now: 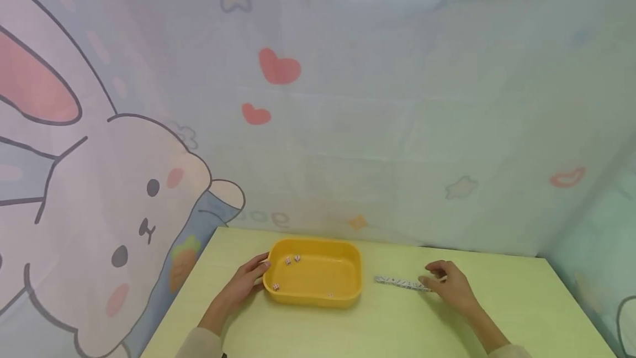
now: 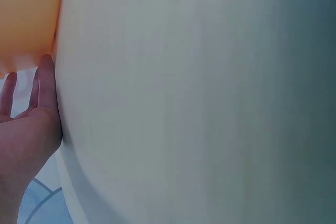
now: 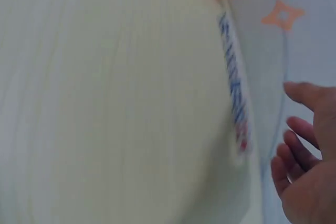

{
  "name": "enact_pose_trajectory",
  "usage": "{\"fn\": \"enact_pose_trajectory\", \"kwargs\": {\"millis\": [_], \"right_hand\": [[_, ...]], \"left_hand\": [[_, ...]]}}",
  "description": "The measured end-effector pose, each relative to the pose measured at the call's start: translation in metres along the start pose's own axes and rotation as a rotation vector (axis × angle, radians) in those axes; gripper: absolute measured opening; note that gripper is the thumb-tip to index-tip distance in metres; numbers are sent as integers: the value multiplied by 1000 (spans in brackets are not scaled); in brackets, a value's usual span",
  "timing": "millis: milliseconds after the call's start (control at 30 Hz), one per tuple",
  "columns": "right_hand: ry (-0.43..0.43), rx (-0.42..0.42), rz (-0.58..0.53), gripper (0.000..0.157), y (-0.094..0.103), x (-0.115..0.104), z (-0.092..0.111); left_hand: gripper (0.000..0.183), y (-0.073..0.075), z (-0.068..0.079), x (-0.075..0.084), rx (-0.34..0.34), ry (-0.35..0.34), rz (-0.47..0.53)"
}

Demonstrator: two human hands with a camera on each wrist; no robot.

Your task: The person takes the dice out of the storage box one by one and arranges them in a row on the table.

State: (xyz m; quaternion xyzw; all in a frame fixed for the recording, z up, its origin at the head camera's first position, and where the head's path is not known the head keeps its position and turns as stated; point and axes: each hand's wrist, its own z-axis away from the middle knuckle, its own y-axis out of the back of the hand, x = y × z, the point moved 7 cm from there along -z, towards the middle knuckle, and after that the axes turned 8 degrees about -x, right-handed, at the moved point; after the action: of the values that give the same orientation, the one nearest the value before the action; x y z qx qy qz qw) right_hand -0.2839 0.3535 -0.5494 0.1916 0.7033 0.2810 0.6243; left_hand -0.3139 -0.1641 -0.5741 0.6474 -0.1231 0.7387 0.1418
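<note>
A yellow tray (image 1: pixel 318 300) stands on the table with several small white dice (image 1: pixel 275 287) in it. At its left end, my left hand (image 1: pixel 244 282) holds the rim, the thumb over the edge and the fingers against the outer wall. The left wrist view shows the fingertips (image 2: pixel 47 64) right at the tray wall. To the right of the tray lies a straight row of dice (image 1: pixel 399 282), its marks blue and red in the right wrist view. My right hand (image 1: pixel 451 287) hovers at the row's right end, thumb and fingers apart with nothing between them.
The light yellow-green table (image 1: pixel 298 333) meets a hanging cloth backdrop (image 1: pixel 372 126) at its far edge. A large printed rabbit (image 1: pixel 99 225) covers the cloth on the left. A dark cable (image 1: pixel 619 319) hangs at the far right.
</note>
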Motion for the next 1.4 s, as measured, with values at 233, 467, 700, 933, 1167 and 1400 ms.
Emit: {"fn": "enact_pose_trajectory", "kwargs": {"millis": [233,467,700,933,1167,1400], "right_hand": [[281,147,-50,23,-39,-101,-26],[427,-130,-142,18,-127,-180,-65],[366,-349,-125,24,-195,-202,-93],[302,-497,-95,21,-230,-219,-105],[292,-556,-43,14,-258,-227,-108],[268,-586,-65,8,-277,-220,-103]], "left_hand": [[62,-3,-3,-6,12,19,17],[64,0,-9,-2,13,-1,12],[64,-6,-16,5,-13,-27,-8],[63,-12,-19,2,-55,-7,-1],[63,-2,-17,8,-52,-22,-3],[65,3,-9,-4,-20,18,11]]}}
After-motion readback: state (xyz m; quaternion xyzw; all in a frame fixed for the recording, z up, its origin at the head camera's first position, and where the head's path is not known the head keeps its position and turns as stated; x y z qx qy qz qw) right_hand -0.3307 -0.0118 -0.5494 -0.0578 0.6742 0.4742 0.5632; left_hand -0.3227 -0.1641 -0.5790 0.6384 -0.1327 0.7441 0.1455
